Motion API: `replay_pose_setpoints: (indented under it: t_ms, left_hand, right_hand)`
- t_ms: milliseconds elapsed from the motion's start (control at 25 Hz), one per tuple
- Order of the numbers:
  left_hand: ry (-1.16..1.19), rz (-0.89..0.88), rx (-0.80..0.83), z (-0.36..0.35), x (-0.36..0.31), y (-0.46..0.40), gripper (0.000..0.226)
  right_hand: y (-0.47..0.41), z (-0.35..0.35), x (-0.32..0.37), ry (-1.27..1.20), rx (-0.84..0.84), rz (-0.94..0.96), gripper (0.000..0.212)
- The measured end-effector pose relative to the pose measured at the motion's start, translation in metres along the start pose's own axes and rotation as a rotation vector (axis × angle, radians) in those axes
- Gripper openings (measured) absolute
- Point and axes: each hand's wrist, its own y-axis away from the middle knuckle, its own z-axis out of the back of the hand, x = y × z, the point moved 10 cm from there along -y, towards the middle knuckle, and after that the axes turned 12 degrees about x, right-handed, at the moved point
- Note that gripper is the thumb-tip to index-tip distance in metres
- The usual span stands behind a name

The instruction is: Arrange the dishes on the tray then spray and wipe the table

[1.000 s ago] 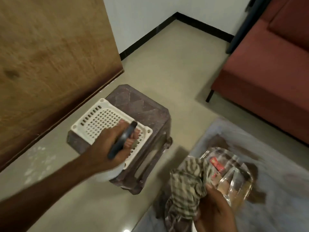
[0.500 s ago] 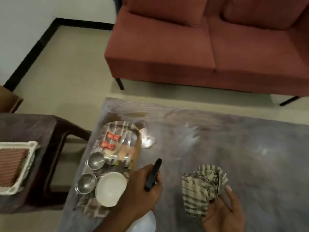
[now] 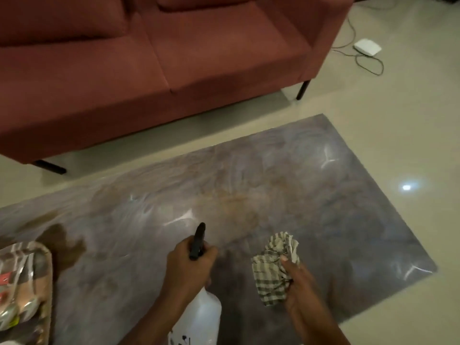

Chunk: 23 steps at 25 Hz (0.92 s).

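The left hand [image 3: 190,265] has its grip tight around the black top of a white plastic spray bottle [image 3: 199,317], held over the shiny grey stone worktop [image 3: 273,195]. The right hand [image 3: 297,282] squeezes a crumpled green-and-white checked cloth [image 3: 271,267] just beside it. A clear tray [image 3: 48,265] with small dishes sits at the worktop's left edge.

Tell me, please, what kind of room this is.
Probably a home living room: a red sofa stands behind a low marble-patterned table on a tiled floor, where a small white device lies with its cable.
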Motion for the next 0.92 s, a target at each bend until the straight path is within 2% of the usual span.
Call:
replay_pose_setpoints:
  t_ms: [120,320,600,760,920]
  left_hand:
    - [-0.061,0.011,0.011,-0.053,-0.037,-0.022,0.016]
    - [-0.119,0.079,0.051,-0.122,-0.080,-0.059,0.025]
    - [-0.189,0.141,0.161,-0.188,-0.120,-0.126,0.032]
    - [-0.182,0.195,0.193,-0.200,-0.125,-0.155,0.035]
    - [-0.211,0.257,0.210,-0.207,-0.124,-0.169,0.033]
  right_hand:
    - [-0.008,0.035,0.045,-0.025,0.033,0.018,0.047]
    - [-0.037,0.084,0.109,0.093,0.006,0.053,0.032]
    - [-0.090,0.132,0.145,0.132,-0.103,0.028,0.035]
    - [-0.117,0.138,0.169,0.147,-0.124,0.023,0.031]
    - [-0.143,0.150,0.190,0.149,-0.138,0.060,0.037]
